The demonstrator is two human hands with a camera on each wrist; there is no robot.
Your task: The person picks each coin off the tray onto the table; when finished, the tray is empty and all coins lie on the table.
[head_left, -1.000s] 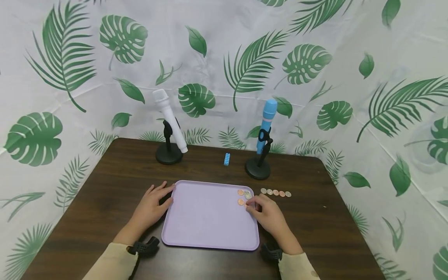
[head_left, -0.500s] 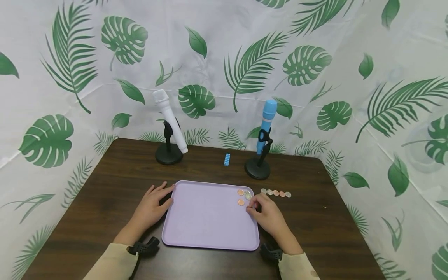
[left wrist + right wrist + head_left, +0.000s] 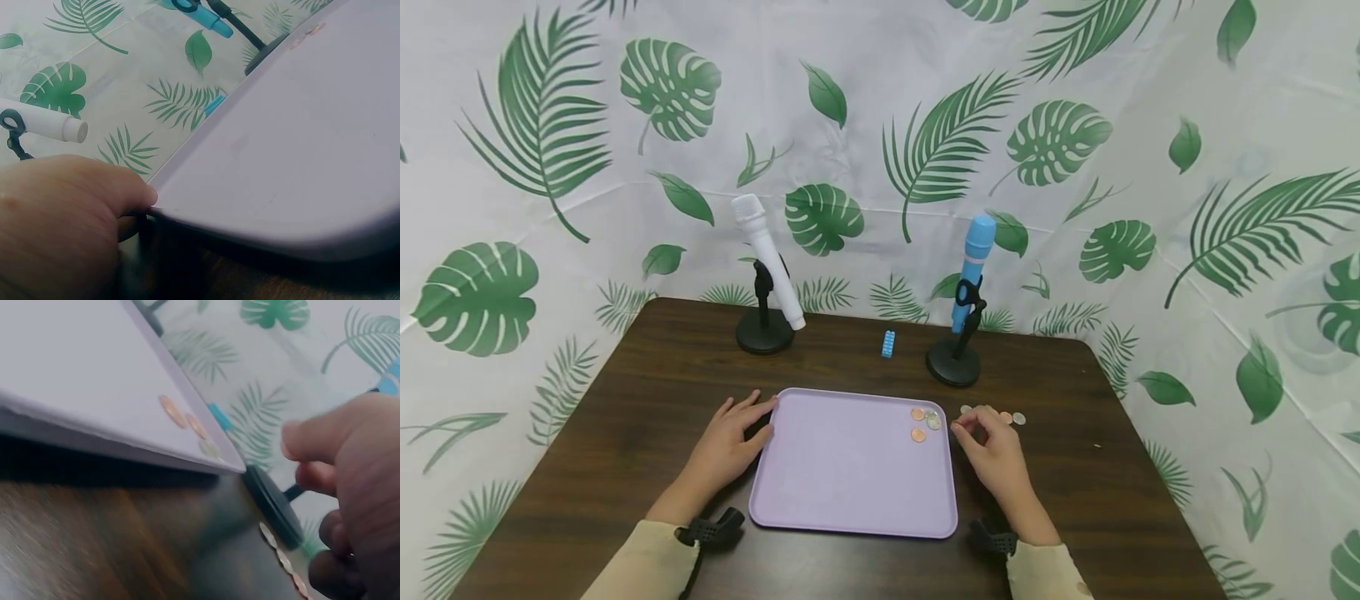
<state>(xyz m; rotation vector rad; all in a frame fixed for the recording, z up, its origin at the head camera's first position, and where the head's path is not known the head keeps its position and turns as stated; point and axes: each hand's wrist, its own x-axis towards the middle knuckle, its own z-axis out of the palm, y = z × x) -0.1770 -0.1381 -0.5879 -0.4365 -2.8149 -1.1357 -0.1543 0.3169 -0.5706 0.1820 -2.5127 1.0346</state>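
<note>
The right hand [image 3: 996, 450], right of centre, has its fingers bent toward the thumb; whether they pinch anything, I cannot tell. Just left, three coins [image 3: 918, 435] lie in the upper right corner of the lilac tray [image 3: 853, 471]. Behind the hand, a partly hidden coin row [image 3: 1018, 418] lies on the counter [image 3: 1097, 508]. The left hand [image 3: 726, 446], fingers spread, touches the tray's left edge.
</note>
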